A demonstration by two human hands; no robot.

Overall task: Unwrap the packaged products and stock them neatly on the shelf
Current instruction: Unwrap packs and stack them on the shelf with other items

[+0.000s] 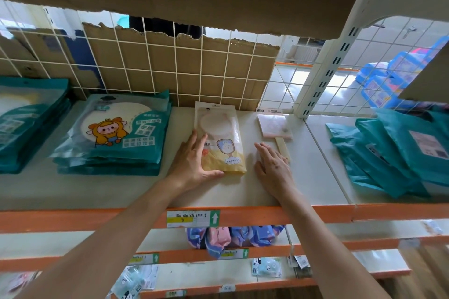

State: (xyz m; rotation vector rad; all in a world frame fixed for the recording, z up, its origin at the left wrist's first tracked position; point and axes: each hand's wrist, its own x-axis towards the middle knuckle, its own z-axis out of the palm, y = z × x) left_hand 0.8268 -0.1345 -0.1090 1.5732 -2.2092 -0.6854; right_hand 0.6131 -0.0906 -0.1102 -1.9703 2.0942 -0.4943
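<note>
Left hand (pixel 192 162), fingers straight, is squaring the mirror pack (pixel 223 138) at frame centre; right hand (pixel 274 165) is lying flat and empty beside it; stocking is seemingly just starting

Glossy plastic pouches (pixel 110 136) lie on a smooth shelf (pixel 255 192); torn cardboard (pixel 179 65) looks matt.

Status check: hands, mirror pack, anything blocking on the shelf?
Left hand flat against the mirror pack, thumb at its near end. Right hand open on the shelf beside it. Pink mirror lies right, apart.
</note>
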